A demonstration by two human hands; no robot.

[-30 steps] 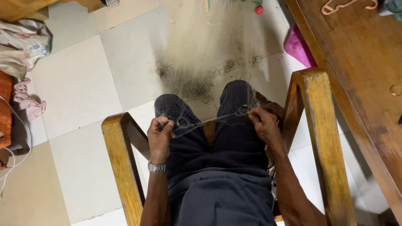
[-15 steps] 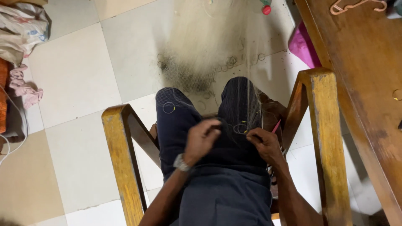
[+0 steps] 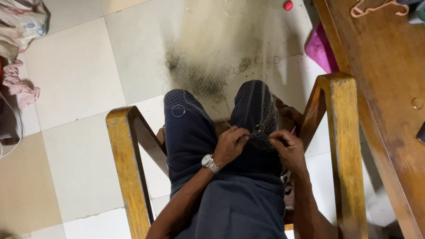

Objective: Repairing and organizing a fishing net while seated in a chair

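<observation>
Fine pale net (image 3: pixel 261 102) pinched between both hands over the right knee. Left hand (image 3: pixel 230 144), fingers pressed together on the mesh and a small ring (image 3: pixel 259 129), silver wristwatch (image 3: pixel 210 162) on the wrist. Right hand (image 3: pixel 287 146) just beside it, fingertips closed on the same stretch of net, the two grips almost touching. Whether a tool sits in either grip: cannot tell, too small.

Net draped over dark blue trousers (image 3: pixel 195 141), running up from the knees and spreading across the floor (image 3: pixel 79 79) ahead, thickest in a dark bunch (image 3: pixel 199 79) just past the knees. More small rings along its edge: one (image 3: pixel 178 110) lying on the left knee, a row (image 3: pixel 243 64) on the tiles.

Wooden chair around the legs, yellow-brown armrest (image 3: pixel 128 168) on the left, another (image 3: pixel 343 146) on the right, both worn. Pink stick-like thing (image 3: pixel 292 130) poking up between right hand and right armrest; kind unclear.

Further out, pale square tiles. Brown wooden bench (image 3: pixel 380 88) along the right edge, with a pink clothes hanger (image 3: pixel 376 8) near its far end. Magenta bag or cloth (image 3: pixel 321 48) on the floor beside the bench, small red cap (image 3: pixel 287 5) beyond it. Heap of pale cloth (image 3: pixel 20 31) and a pink rag (image 3: pixel 20 86) at far left.
</observation>
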